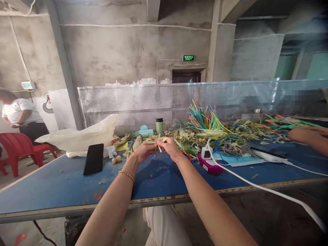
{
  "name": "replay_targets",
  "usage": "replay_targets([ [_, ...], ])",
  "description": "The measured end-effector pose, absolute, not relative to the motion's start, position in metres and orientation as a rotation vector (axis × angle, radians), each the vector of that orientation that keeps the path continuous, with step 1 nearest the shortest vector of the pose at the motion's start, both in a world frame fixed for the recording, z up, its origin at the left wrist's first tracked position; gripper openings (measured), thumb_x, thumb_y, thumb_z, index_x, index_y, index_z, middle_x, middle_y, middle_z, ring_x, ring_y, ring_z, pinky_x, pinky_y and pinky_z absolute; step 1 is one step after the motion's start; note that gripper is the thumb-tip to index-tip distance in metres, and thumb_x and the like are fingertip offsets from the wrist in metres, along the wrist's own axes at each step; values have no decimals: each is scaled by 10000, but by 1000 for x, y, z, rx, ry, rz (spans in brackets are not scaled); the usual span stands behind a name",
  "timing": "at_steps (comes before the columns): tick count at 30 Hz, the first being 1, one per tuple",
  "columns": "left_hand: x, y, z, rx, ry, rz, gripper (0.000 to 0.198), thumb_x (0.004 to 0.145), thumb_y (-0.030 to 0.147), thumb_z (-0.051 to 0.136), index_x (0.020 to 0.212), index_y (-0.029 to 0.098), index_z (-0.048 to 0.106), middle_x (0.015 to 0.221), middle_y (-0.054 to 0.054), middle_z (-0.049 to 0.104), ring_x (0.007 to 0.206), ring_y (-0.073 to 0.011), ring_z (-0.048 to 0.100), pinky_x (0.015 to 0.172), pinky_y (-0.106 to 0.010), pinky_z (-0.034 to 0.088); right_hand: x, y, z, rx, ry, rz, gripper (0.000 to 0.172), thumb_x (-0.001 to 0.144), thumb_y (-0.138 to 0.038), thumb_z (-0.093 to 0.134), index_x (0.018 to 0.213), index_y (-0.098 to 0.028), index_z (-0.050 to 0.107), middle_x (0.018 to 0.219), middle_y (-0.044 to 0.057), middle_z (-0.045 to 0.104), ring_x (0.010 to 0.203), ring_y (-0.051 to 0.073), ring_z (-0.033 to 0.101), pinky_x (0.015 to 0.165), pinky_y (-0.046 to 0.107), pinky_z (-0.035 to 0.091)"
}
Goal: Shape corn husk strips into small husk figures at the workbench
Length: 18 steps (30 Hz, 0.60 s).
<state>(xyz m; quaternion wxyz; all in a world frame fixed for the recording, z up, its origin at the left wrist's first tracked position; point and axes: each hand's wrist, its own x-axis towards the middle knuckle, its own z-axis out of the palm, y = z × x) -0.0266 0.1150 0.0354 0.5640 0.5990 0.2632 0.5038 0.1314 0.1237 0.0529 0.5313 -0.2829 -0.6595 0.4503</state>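
Pale, flat, husk-like strip (160, 148) pinched in fingertips of left hand (143, 152) and right hand (171, 147); seemingly mid-work (finished count unclear); yellow-green dry husk heap (214, 134) apparently unused.

The left forearm (110, 208) and right forearm (205, 191) are stretched forward, converging; left hand (142, 152) and right hand (171, 148) are held close together, fingers (150, 145) pinched.

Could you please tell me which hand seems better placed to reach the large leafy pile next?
Probably the right hand: the leafy pile spreads mostly on its side, and the left hand lies farther away. Both hands are at the pale strip, though.
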Motion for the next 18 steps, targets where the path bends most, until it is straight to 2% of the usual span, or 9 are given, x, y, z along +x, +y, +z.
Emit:
replay_targets([
  [4,-27,117,34,1408,643,1265,327,648,378,835,806,117,717,775,-92,692,720,-171,626,629,-265,399,134,122,54,-656,-1587,1014,289,755,-450,665,675,-181,596,492,-30,507,425,104,433,415,239,312],
  [12,-23,111,39,1459,609,1234,333,674,402,811,816,118,712,780,-95,691,720,-174,636,591,-253,376,132,126,52,-693,-1549,835,174,696,-335,683,646,-192,598,527,-12,556,447,121,463,433,257,337],
  [18,-22,114,38,1358,674,1359,377,581,393,866,778,113,709,704,-72,678,648,-152,600,601,-265,378,129,123,53,-668,-1597,754,177,672,-349,705,685,-177,665,619,11,623,489,120,487,460,252,361],
])
